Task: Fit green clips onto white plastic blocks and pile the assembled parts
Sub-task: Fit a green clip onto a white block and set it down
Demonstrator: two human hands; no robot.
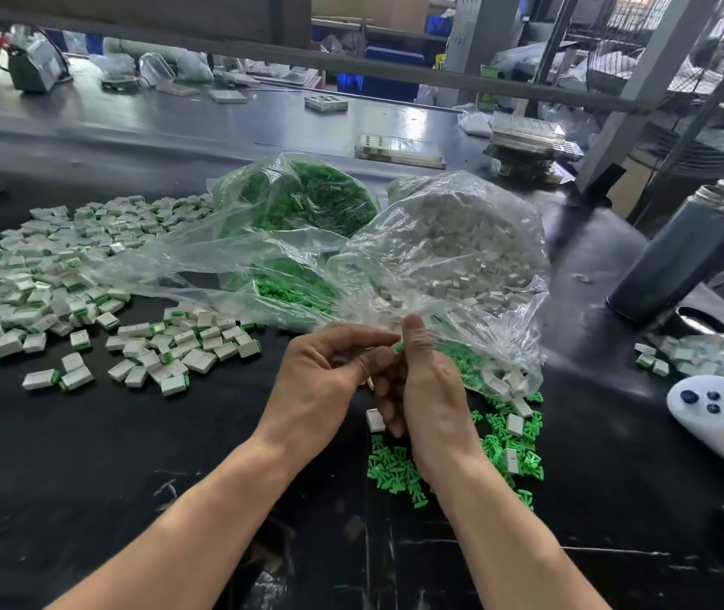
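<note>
My left hand (325, 380) and my right hand (426, 389) meet above the black table (175, 477), fingers curled toward each other. A green clip (398, 346) peeks out between my right thumb and my left fingertips; whatever else they hold is hidden. Loose green clips (395, 466) and a few white blocks (375, 419) lie under and right of my hands. A wide pile of assembled white-and-green parts (65, 292) spreads across the left. One clear bag holds green clips (307, 200), another holds white blocks (461, 244).
A dark cylindrical bottle (685, 248) stands at the right, its cap (699, 321) beside it. A white device with blue dots (716, 411) lies at the right edge near a small bag of parts (712, 354). Trays and clutter sit along the far bench.
</note>
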